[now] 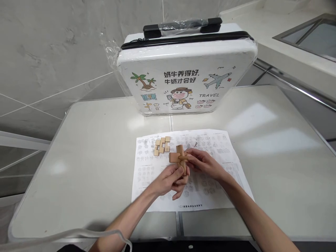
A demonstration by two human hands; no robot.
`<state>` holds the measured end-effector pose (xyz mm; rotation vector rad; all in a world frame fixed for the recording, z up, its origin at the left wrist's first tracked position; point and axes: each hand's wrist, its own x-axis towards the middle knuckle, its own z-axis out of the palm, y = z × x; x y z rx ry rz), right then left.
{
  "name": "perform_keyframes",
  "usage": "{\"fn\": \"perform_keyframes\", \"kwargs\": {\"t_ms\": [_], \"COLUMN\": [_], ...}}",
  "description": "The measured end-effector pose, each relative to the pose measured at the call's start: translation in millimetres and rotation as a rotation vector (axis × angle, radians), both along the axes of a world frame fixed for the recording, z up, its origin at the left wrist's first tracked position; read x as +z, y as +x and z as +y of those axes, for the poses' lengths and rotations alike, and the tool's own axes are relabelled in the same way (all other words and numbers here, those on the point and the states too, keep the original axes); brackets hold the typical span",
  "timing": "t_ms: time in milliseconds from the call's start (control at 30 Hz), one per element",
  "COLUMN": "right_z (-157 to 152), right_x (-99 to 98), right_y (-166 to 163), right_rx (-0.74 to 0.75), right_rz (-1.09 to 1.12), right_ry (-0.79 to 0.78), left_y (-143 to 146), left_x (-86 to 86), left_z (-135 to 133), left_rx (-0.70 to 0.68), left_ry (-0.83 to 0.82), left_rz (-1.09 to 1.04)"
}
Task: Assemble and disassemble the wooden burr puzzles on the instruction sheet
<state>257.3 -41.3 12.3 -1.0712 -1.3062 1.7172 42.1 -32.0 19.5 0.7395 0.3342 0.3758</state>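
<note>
Lettering "TRAVEL" (209, 95) on suitcase (154, 60) beyond handheld wooden pieces (174, 157)

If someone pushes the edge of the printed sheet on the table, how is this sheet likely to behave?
The printed sheet looks thin, so it would probably buckle easily. The table shows glossy reflections, so sliding seems likely. The wooden pieces resting on the sheet might shift along.
</note>
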Motion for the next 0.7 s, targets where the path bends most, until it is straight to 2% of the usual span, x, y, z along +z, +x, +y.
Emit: {"fn": "perform_keyframes", "kwargs": {"t_ms": [267, 433, 600, 700], "right_z": [1, 0, -1, 2], "right_x": [5.0, 5.1, -0.5, -2.1], "right_y": [10, 12, 11, 12], "right_rx": [0.11, 0.149, 0.078, -0.065], "right_rz": [0.097, 0.141, 0.255, 0.36], "right_ry": [-0.081, -0.14, -0.151, -0.194], "left_y": [-1, 0, 0, -1], "left_x": [-0.2, -2.5, -4.0, -3.6], "left_z": [1, 0, 1, 2], "left_rx": [-0.062, -0.025, 0.082, 0.107], "left_ry": [-0.034, -0.058, -0.045, -0.023], "left_rz": [-0.026, -0.04, -0.028, -0.003]}}
